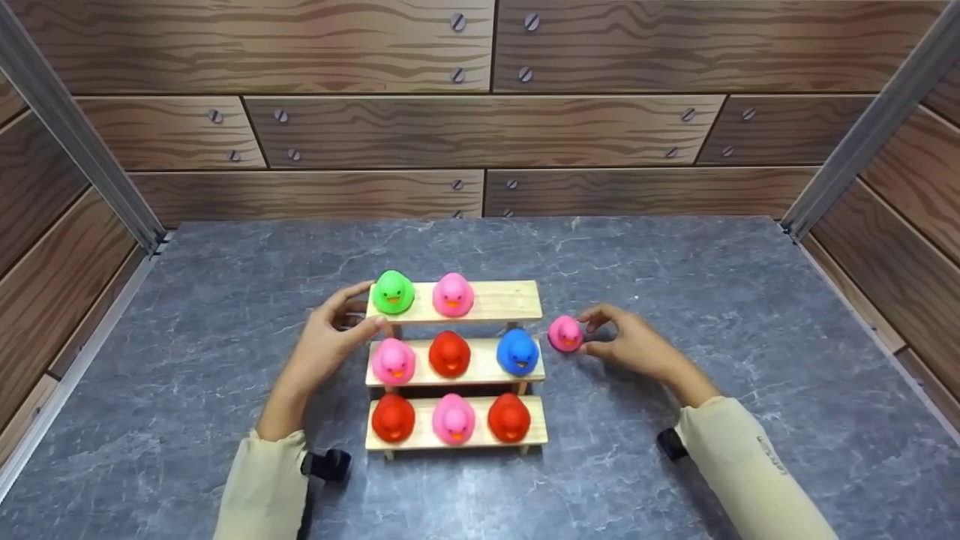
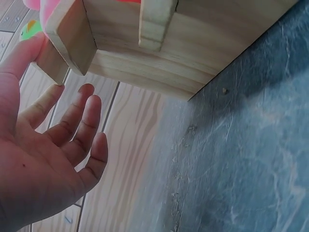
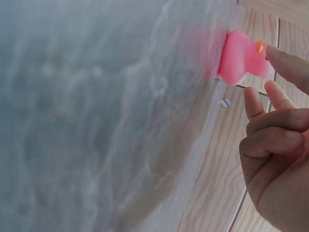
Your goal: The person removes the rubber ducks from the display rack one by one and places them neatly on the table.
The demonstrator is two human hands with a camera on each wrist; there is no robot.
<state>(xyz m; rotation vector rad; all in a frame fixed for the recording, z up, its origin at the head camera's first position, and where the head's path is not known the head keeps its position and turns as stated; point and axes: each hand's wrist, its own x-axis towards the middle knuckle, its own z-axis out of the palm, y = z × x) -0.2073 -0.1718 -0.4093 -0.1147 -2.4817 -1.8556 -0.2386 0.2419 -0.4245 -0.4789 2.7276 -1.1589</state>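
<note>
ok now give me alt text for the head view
A person's right-hand grip is at a pink toy duck beside a three-tier wooden stand, their left-hand grip on the left end of its top shelf. The stand holds ducks: green, pink on top; pink, red, blue midway; red, pink, red below.

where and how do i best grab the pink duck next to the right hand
Likely best: pinch the pink duck across its rounded head, coming from the right, where the right hand is. It looks upright, head above the wider body, and the wooden stand sits close on its left.
</note>
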